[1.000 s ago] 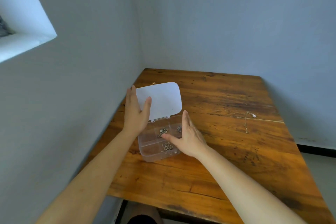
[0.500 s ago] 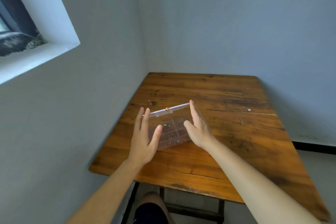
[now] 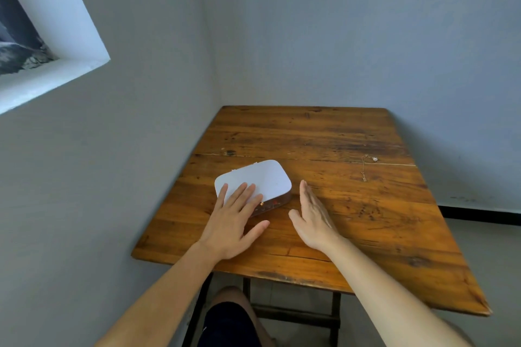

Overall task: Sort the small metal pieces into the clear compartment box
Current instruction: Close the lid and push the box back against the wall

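Observation:
The clear compartment box [image 3: 267,179] lies on the wooden table [image 3: 324,132] with its whitish lid down flat. The metal pieces inside are hidden apart from faint shapes through the front wall. My left hand [image 3: 235,218] rests flat with spread fingers on the lid's near left part. My right hand [image 3: 313,217] stands edge-on just right of the box, fingers straight, holding nothing and not touching the box. A thin chain with a small pendant [image 3: 366,167] lies loose on the table at the right.
The table stands in a corner, with grey walls along its left and far sides. A window recess [image 3: 50,45] is high on the left wall. My knee [image 3: 231,318] shows under the near edge.
The lid has gone from standing open, through half way, to down flat on the box. My left hand moved onto the lid; my right hand came off the box to its right side.

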Motion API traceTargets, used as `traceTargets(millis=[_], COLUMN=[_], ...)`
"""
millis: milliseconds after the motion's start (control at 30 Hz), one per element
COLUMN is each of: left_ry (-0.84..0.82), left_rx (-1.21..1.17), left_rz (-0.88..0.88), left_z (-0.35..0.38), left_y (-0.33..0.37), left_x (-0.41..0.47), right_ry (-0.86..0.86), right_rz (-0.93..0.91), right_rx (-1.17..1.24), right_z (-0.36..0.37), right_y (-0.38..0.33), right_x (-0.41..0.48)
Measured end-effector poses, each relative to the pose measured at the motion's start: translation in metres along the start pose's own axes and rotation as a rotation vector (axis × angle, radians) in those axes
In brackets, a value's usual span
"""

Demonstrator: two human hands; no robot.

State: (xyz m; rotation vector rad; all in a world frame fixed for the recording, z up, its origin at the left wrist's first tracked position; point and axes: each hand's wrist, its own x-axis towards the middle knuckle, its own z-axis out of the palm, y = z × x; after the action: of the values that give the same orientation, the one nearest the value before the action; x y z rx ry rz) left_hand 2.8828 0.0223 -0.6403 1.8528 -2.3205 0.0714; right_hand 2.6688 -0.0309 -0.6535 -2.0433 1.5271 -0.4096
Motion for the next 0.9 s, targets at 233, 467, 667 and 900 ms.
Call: traceTargets(millis=[233,467,667,900], left_ry=[-0.010,-0.020,-0.101,-0.178], left_rx=[-0.005,-0.003,-0.011,-0.042], left_rz=[-0.057,-0.392,-0.613,-0.684], left_z=[0.010,0.012,0.008,0.002], left_y=[-0.013,-0.042,-0.078,-0.076], left_x=[0.015,0.054,0.083,0.093], right_ry=[0.022,0.011,0.007,0.013], right_rz=[-0.083,-0.089,-0.104,-0.098], right_rx=[-0.377,-0.433,-0.430,-0.429], right_z=[0.013,0.016,0.017,0.019], right_y=[0.004,0.009,0.012,0.013], right_x=[0.001,0.003,0.006,0.006])
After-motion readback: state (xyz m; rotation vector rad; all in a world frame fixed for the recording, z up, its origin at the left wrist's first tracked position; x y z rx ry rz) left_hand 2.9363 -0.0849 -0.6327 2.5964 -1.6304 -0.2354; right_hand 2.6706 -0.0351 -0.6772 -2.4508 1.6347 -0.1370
